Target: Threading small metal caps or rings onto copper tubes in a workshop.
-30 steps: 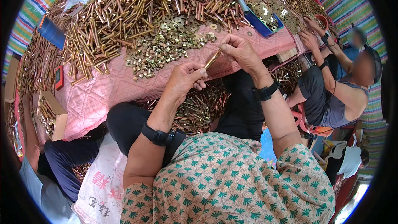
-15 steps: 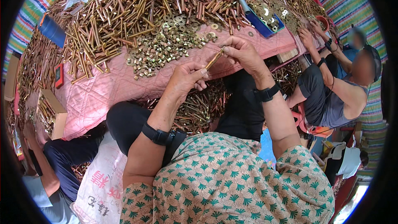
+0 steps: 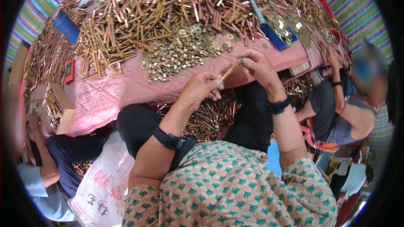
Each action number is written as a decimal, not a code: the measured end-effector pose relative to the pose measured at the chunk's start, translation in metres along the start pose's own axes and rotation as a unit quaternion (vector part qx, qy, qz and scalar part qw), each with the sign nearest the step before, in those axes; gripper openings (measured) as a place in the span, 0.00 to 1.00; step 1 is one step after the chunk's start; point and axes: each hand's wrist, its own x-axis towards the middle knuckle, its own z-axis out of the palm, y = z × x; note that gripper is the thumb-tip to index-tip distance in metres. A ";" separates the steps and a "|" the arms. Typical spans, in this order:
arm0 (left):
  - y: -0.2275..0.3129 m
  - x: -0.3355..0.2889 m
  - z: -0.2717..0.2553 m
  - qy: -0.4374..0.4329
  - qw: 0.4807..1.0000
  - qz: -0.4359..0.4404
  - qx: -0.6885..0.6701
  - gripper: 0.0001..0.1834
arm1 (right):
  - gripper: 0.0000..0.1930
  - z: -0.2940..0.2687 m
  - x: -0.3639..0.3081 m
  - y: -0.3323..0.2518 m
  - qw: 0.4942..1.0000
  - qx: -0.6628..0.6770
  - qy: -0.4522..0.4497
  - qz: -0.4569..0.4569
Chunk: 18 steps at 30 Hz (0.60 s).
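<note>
A slim gold-coloured bolt is held aslant between my two hands, over the near edge of the pink quilted cloth. My left hand pinches its lower end between thumb and fingers. At the upper end, the thumb and fingertips of my right hand are closed on it. Whatever else may be in those fingertips is too small to tell. Just beyond my hands lies a heap of small gold nuts, with flat washers behind it.
Long bolts cover the far table. A blue tray of washers stands right; a blue container, red-framed device and cardboard box are left. Co-workers sit both sides. A white sack lies beside my left leg.
The whole scene has shifted right and down in the view. Both my hands keep their hold on the bolt. The right co-worker's hands have drawn slightly back from the table.
</note>
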 end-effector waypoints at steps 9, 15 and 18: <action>-0.003 -0.005 0.002 0.005 1.000 0.005 0.023 0.06 | 0.03 -0.004 0.000 0.009 0.999 0.011 -0.014 -0.030; 0.001 -0.009 0.003 -0.021 0.998 -0.014 0.053 0.09 | 0.06 -0.011 -0.003 -0.005 0.996 -0.064 -0.056 -0.024; 0.010 -0.015 0.004 -0.044 0.982 -0.012 0.185 0.12 | 0.10 -0.009 0.009 -0.022 0.989 -0.135 -0.040 -0.039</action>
